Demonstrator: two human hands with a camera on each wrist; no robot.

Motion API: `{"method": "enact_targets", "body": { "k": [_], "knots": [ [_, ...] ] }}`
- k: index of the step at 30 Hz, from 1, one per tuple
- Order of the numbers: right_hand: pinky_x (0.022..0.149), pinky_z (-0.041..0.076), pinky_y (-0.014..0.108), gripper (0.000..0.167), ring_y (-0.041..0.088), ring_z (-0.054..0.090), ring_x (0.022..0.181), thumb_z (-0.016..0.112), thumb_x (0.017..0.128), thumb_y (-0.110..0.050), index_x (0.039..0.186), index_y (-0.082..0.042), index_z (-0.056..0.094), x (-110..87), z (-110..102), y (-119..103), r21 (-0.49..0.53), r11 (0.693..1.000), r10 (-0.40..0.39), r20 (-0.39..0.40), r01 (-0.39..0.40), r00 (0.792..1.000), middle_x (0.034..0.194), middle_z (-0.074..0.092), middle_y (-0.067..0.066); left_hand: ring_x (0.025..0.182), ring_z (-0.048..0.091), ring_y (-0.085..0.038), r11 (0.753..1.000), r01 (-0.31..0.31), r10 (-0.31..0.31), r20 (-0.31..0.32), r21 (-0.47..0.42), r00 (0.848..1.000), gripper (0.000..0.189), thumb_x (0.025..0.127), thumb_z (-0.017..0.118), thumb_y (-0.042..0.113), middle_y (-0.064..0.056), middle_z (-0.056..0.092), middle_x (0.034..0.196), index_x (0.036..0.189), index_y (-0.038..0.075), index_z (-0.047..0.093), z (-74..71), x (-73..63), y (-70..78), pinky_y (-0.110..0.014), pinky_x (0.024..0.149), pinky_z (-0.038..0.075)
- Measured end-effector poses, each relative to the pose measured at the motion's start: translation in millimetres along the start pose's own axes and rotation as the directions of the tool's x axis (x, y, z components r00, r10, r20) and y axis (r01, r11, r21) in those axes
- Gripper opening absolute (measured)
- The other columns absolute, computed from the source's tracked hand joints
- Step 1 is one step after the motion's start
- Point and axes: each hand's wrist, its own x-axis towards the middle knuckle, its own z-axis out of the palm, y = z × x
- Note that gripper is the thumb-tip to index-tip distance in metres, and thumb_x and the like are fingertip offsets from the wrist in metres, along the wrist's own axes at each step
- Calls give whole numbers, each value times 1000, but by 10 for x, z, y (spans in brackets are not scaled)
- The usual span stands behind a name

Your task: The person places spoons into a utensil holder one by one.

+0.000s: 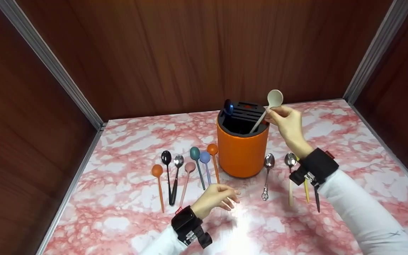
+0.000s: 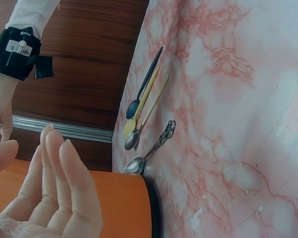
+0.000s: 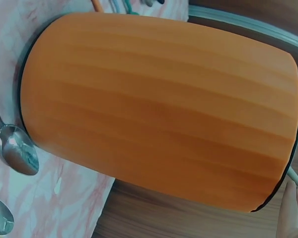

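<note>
In the head view my right hand (image 1: 289,122) pinches a cream spoon (image 1: 275,98) near its bowl. The spoon tilts, bowl up, its handle reaching into the black-topped opening of an orange utensil holder (image 1: 243,156). A dark blue, shiny spoon (image 1: 228,107) stands in the same holder at its left side. My left hand (image 1: 215,199) hovers in front of the holder, fingers relaxed and holding nothing; the left wrist view shows its fingers (image 2: 74,178) extended. In the right wrist view the holder covers most of the picture, and only part of the right hand (image 3: 290,213) shows.
Left of the holder lie several spoons, among them an orange one (image 1: 157,171), a black one (image 1: 166,158) and a teal one (image 1: 195,153). On its right lie an ornate silver spoon (image 1: 269,161) and several others. Wood-grain panels (image 1: 190,56) enclose the marbled table (image 1: 126,138).
</note>
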Motion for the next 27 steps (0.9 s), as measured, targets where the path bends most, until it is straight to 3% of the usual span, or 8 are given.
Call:
{"method": "enact_targets", "body": {
  "k": [9, 15, 20, 27],
  "knots": [
    [75, 58, 22, 23, 4, 67, 70, 58, 92, 9, 107, 26, 57, -45, -47, 10, -58, 998, -1, 57, 4, 998, 75, 69, -3, 60, 59, -12, 1000, 1, -1, 1, -17, 1000, 27, 90, 56, 6, -12, 70, 81, 107, -14, 64, -12, -23, -62, -25, 59, 59],
    [75, 57, 19, 25, 1, 66, 71, 59, 92, 6, 110, 24, 58, -77, -190, 71, -97, 995, 5, 1, -5, 1000, 75, 67, -11, 59, 59, -12, 1000, 6, -6, 1, -27, 1000, 26, 91, 57, 7, -12, 69, 80, 106, -13, 65, -17, -22, -81, -22, 57, 57],
    [75, 58, 21, 25, 3, 66, 69, 60, 92, 7, 111, 23, 57, -107, -352, 157, -62, 997, 47, -47, -50, 998, 75, 69, -10, 60, 59, -11, 999, 12, -11, 12, -32, 1000, 28, 91, 58, 8, -10, 69, 79, 107, -14, 65, -5, -15, -101, -20, 57, 57],
    [74, 57, 19, 29, 2, 66, 71, 60, 93, 4, 113, 23, 55, -158, -550, 270, -87, 992, 84, -46, -88, 995, 75, 69, -9, 60, 59, -11, 999, 23, -22, 8, -42, 1000, 30, 90, 61, 10, -8, 69, 77, 106, -14, 65, 37, 5, -130, -20, 57, 56]
  ]
}}
